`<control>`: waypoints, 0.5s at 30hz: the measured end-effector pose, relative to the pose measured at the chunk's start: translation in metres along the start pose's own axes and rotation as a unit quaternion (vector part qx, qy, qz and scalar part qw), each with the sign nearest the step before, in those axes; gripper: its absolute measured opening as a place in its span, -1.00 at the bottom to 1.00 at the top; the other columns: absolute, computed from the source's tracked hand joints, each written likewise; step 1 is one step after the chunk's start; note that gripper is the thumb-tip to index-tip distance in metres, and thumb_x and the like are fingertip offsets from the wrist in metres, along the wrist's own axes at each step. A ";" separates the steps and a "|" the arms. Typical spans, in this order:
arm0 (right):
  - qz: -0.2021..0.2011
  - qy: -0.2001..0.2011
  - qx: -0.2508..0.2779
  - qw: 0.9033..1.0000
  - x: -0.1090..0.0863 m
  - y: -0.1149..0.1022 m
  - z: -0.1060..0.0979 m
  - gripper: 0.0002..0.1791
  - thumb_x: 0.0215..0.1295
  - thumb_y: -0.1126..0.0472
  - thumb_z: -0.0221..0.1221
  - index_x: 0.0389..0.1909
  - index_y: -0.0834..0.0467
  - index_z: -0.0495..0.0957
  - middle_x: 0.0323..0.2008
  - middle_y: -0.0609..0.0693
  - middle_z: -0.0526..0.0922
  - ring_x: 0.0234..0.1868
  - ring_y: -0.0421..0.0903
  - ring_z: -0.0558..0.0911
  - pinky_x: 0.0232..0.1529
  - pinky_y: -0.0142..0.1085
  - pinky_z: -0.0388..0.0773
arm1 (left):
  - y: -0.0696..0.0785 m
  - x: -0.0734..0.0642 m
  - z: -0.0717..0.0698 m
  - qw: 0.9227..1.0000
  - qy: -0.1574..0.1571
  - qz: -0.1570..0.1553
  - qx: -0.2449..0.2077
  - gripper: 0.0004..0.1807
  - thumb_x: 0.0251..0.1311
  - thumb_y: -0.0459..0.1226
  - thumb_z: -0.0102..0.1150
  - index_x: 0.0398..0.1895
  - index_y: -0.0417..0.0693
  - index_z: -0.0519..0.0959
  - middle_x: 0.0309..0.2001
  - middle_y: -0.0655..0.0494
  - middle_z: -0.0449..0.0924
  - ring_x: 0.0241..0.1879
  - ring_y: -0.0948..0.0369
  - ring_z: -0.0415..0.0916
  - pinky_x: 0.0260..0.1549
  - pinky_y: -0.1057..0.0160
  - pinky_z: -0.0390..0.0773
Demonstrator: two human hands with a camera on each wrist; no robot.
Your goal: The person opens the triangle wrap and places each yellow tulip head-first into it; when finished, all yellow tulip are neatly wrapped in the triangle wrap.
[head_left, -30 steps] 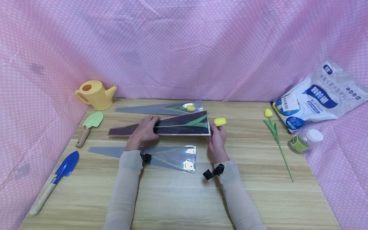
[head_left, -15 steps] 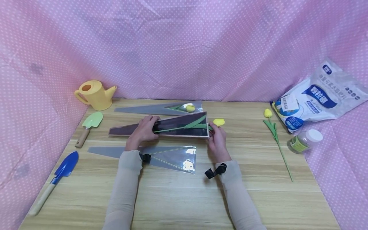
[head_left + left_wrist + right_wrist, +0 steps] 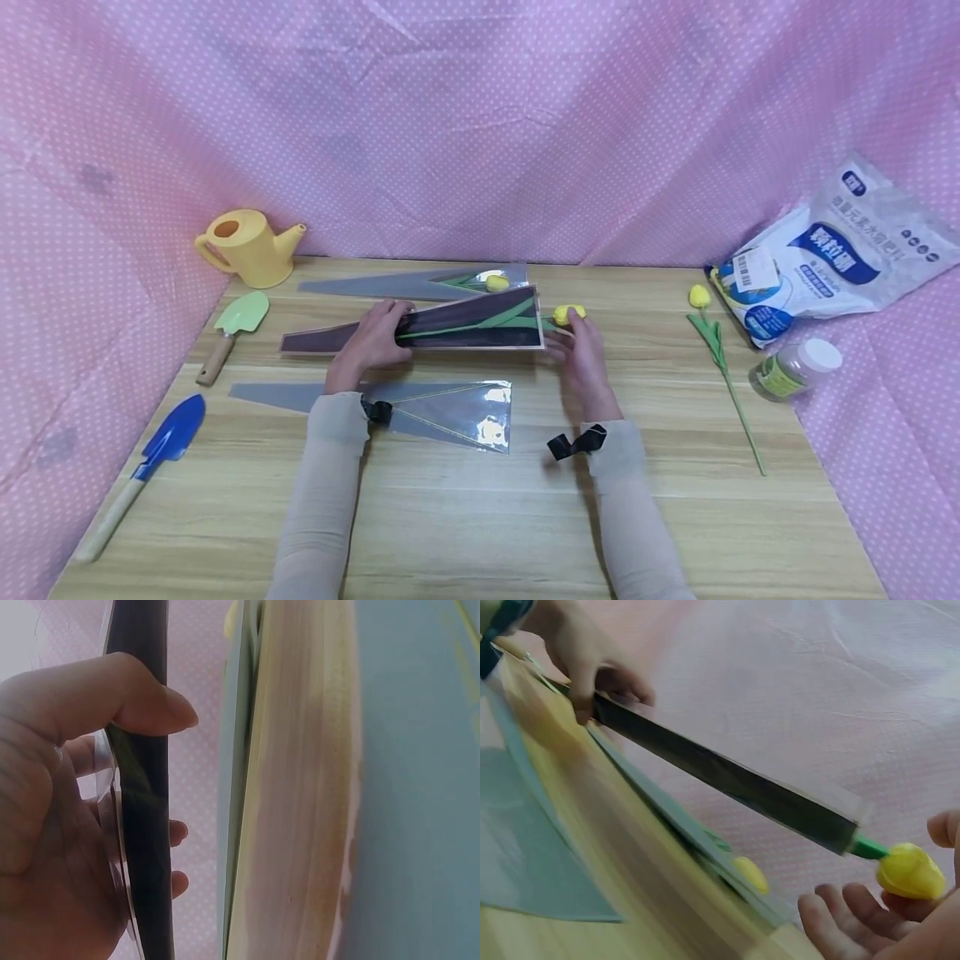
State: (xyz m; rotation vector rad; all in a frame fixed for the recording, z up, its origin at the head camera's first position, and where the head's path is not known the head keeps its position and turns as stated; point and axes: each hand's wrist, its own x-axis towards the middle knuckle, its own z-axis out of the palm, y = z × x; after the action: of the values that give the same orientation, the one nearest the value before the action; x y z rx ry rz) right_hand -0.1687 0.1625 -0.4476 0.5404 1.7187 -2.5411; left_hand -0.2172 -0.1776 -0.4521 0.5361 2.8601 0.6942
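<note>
In the head view my left hand [image 3: 372, 335] grips a dark, tapered flower sleeve [image 3: 457, 316] around its middle, above the table. The left wrist view shows the thumb across the sleeve's edge [image 3: 146, 817] and fingertips behind it. A yellow tulip [image 3: 564, 315] lies with its green stem and leaves inside the sleeve, its bloom outside the wide right end. Palm up, my right hand [image 3: 587, 357] has its fingers loosely spread beneath the bloom [image 3: 910, 874]. Its thumb is beside the bloom's tip; whether it presses there is unclear.
A grey-clear sleeve [image 3: 450, 408] lies in front; behind, another sleeve [image 3: 360, 286] holds a tulip. A loose tulip [image 3: 731, 387], a jar [image 3: 783, 372] and a fertilizer bag [image 3: 832, 250] are right. Left are a watering can [image 3: 258, 250], green trowel [image 3: 243, 315] and blue trowel [image 3: 172, 433].
The tulip's bloom has moved slightly left, closer to the sleeve's opening. My right hand has let go near the opening and shifted right, to the bloom. My left hand keeps its grip.
</note>
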 end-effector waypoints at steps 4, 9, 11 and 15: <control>-0.030 0.009 -0.016 0.999 0.000 -0.005 -0.005 -0.74 0.59 0.08 -0.13 -0.16 0.11 0.48 -0.37 -0.17 0.63 -0.39 -0.26 0.64 -0.31 -0.45 0.65 | 0.000 0.002 0.001 1.000 -0.002 0.001 -0.002 -0.19 0.03 -0.24 0.37 0.41 -0.07 0.29 0.30 -0.16 0.35 0.35 -0.13 0.23 0.43 -0.19 0.17; -0.047 0.020 -0.028 0.998 0.000 -0.006 -0.004 -0.88 0.52 0.24 -0.01 -0.08 0.16 0.47 -0.41 -0.23 0.62 -0.38 -0.24 0.62 -0.32 -0.47 0.63 | 0.001 0.003 0.002 1.000 -0.006 0.003 -0.005 -0.17 0.03 -0.24 0.37 0.43 -0.07 0.27 0.30 -0.17 0.35 0.36 -0.13 0.22 0.43 -0.20 0.16; -0.055 0.024 -0.037 0.998 -0.001 -0.005 -0.002 -0.89 0.48 0.28 0.04 -0.05 0.14 0.42 -0.40 -0.24 0.61 -0.37 -0.26 0.63 -0.29 -0.45 0.63 | 0.001 0.003 0.002 1.000 -0.007 0.002 -0.006 -0.16 0.04 -0.24 0.36 0.44 -0.07 0.26 0.30 -0.17 0.34 0.36 -0.13 0.22 0.43 -0.20 0.17; -0.075 0.029 -0.059 0.995 -0.001 -0.003 0.003 -0.86 0.42 0.33 0.12 -0.12 0.09 0.38 -0.42 -0.24 0.60 -0.37 -0.30 0.66 -0.25 -0.42 0.64 | 0.002 0.003 0.003 1.000 -0.009 0.001 -0.010 -0.16 0.05 -0.24 0.35 0.46 -0.06 0.24 0.32 -0.16 0.33 0.37 -0.14 0.21 0.42 -0.21 0.18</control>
State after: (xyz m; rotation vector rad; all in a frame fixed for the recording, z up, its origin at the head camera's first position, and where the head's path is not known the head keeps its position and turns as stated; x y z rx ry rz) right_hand -0.1688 0.1611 -0.4436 0.5007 1.9855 -2.5232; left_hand -0.2188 -0.1739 -0.4541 0.5388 2.8339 0.7135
